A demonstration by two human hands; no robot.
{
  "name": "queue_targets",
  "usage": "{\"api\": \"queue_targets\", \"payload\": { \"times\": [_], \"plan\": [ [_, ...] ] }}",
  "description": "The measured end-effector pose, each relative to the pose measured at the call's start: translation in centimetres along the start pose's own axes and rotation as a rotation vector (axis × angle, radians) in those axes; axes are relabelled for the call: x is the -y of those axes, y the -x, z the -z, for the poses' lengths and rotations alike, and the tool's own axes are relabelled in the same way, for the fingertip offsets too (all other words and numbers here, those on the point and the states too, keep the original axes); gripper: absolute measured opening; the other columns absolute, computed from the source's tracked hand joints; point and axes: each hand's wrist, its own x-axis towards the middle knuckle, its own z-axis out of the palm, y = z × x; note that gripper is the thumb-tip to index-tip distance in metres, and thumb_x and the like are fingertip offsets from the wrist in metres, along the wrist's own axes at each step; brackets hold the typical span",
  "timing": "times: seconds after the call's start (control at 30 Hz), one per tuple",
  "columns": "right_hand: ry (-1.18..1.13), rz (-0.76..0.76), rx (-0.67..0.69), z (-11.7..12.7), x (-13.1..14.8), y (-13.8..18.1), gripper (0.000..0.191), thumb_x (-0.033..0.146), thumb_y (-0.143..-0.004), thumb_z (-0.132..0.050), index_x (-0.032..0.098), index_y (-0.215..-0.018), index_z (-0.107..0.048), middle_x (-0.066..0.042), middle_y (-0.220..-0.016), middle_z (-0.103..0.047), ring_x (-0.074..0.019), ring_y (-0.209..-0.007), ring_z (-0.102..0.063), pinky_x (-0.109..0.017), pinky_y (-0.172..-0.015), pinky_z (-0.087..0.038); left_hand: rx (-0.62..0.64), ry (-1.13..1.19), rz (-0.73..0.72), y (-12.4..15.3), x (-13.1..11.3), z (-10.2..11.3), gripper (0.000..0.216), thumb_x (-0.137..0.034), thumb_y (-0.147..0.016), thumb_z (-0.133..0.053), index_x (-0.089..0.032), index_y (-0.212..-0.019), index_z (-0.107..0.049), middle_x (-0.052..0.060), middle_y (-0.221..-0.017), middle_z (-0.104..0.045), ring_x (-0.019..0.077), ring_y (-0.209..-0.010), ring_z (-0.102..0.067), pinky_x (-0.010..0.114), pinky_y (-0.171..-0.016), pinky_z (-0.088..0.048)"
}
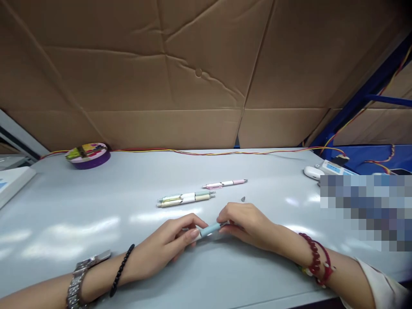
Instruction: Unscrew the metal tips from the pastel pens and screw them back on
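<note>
A light-blue and white pen (210, 229) is held between my two hands, low over the table. My left hand (170, 240) pinches its white part between thumb and fingers. At the other end, my right hand (244, 223) has thumb and fingertips closed around the tip, which they partly hide. Beyond my hands, a yellow and white pen (183, 200) and a green and white pen (202, 194) lie side by side. Farther back lies a pink and white pen (225, 184). A small grey piece (243, 199) sits just past my right hand.
A round purple box (88, 156) stands at the back left. Red and yellow wires (199, 152) run along the back edge below the cardboard (161, 124). At the right are a white case (313, 172) and a power strip (336, 167). A white object (16, 180) stands far left.
</note>
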Motion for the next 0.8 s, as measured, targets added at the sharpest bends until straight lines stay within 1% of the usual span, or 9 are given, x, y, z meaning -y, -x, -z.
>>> {"api": "queue_targets", "payload": {
  "times": [0.1,0.2,0.27,0.33,0.47,0.57,0.63,0.73,0.8],
  "plan": [
    [0.014,0.046,-0.028,-0.2,-0.1,-0.1,0.035,0.043,-0.095,-0.036,0.017,-0.081,-0.055,-0.003,-0.068,-0.061,-0.0122,-0.061,-0.054,-0.022,-0.054,-0.040,-0.002,-0.017,-0.005,0.0,-0.1,-0.1,0.033,-0.046,-0.093,-0.036,-0.022,-0.104,-0.055,-0.003,-0.074,-0.051,0.0069,-0.049,-0.037,0.019,-0.048,-0.030],
    [0.013,0.047,-0.033,-0.3,-0.2,-0.1,0.042,0.047,-0.095,-0.031,0.018,-0.075,-0.053,-0.001,-0.062,-0.056,-0.0110,-0.056,-0.048,-0.021,-0.051,-0.036,-0.045,-0.025,-0.017,0.0,-0.1,-0.4,0.031,-0.045,-0.092,-0.040,-0.021,-0.100,-0.057,-0.004,-0.069,-0.049,0.0068,-0.048,-0.037,0.019,-0.047,-0.028],
    [0.031,0.048,-0.020,-0.4,-0.2,-0.1,0.046,0.048,-0.096,-0.026,0.018,-0.071,-0.051,0.000,-0.060,-0.053,-0.0111,-0.054,-0.044,-0.022,-0.050,-0.033,-0.070,-0.033,-0.014,0.0,0.0,-0.6,0.029,-0.044,-0.091,-0.043,-0.020,-0.098,-0.057,-0.004,-0.070,-0.051,0.0066,-0.048,-0.037,0.018,-0.046,-0.028],
    [0.056,0.063,0.004,-0.4,-0.1,-0.1,0.049,0.047,-0.097,-0.021,0.019,-0.067,-0.048,0.000,-0.058,-0.050,-0.0117,-0.053,-0.041,-0.023,-0.050,-0.032,-0.113,-0.112,-0.047,0.0,0.3,-0.8,0.027,-0.043,-0.091,-0.044,-0.021,-0.098,-0.059,-0.002,-0.076,-0.056,0.0085,-0.052,-0.043,0.019,-0.049,-0.033],
    [0.053,0.118,0.035,-0.4,0.5,-0.1,0.046,0.041,-0.098,-0.020,0.020,-0.064,-0.043,0.001,-0.056,-0.045,-0.0121,-0.052,-0.038,-0.024,-0.050,-0.032,-0.248,-0.431,-0.309,0.3,1.5,-1.1,0.021,-0.031,-0.094,-0.042,-0.024,-0.104,-0.059,0.001,-0.086,-0.063,0.0151,-0.074,-0.056,0.022,-0.065,-0.043],
    [-0.014,0.154,-0.045,0.2,0.9,0.0,0.044,0.039,-0.098,-0.022,0.021,-0.062,-0.040,0.002,-0.053,-0.041,-0.0122,-0.050,-0.036,-0.025,-0.048,-0.030,-0.307,-0.629,-0.491,0.6,2.1,-1.2,0.022,-0.021,-0.093,-0.043,-0.026,-0.113,-0.051,0.002,-0.093,-0.062,0.0164,-0.084,-0.057,0.024,-0.074,-0.045],
    [-0.111,0.071,-0.178,0.9,0.5,0.1,0.043,0.040,-0.097,-0.025,0.021,-0.061,-0.039,0.002,-0.053,-0.040,-0.0120,-0.049,-0.036,-0.025,-0.047,-0.030,-0.418,-0.709,-0.555,0.7,2.3,-1.2,0.032,-0.018,-0.091,-0.045,-0.027,-0.121,-0.044,0.006,-0.111,-0.055,0.0203,-0.100,-0.053,0.030,-0.085,-0.043],
    [-0.298,-0.256,-0.470,2.4,-1.5,0.2,0.043,0.041,-0.096,-0.030,0.021,-0.059,-0.037,0.002,-0.053,-0.038,-0.0117,-0.048,-0.036,-0.025,-0.046,-0.030,-0.615,-0.738,-0.563,0.8,2.4,-1.1,0.048,-0.016,-0.087,-0.046,-0.028,-0.131,-0.029,0.011,-0.134,-0.029,0.0271,-0.122,-0.035,0.042,-0.099,-0.035],
    [-0.372,-0.431,-0.590,3.4,-3.4,0.4,0.042,0.043,-0.096,-0.030,0.021,-0.061,-0.038,0.003,-0.052,-0.036,-0.0117,-0.046,-0.034,-0.025,-0.045,-0.030,-0.660,-0.770,-0.546,0.7,2.4,-1.2,0.054,-0.015,-0.087,-0.045,-0.028,-0.133,-0.022,0.012,-0.138,-0.020,0.0293,-0.128,-0.026,0.047,-0.101,-0.032]
  ]
}}
